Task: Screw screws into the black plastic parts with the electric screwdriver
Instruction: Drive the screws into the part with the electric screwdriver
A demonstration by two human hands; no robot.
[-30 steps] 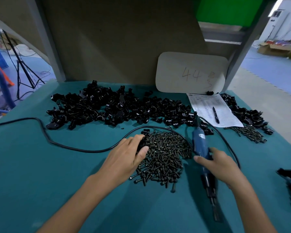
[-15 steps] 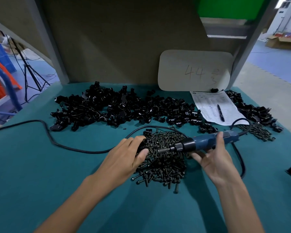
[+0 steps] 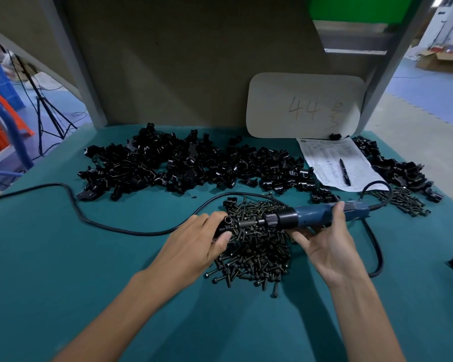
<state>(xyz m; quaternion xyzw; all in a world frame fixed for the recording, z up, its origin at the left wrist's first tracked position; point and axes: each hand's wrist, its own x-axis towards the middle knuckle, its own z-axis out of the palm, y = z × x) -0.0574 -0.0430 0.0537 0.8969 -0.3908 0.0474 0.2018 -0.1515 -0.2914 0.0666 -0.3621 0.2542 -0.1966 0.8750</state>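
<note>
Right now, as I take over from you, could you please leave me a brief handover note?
Left hand grips a small black plastic part at the left edge of the pile of dark metal screws.
Right hand holds the blue electric screwdriver level above that pile, bit towards the part.
The heap of black plastic parts lies behind; a smaller heap sits far right.
Done: tool lined up with the part; whether a screw is seated cannot be seen.
Left: drive the screw, then work through the heap.
</note>
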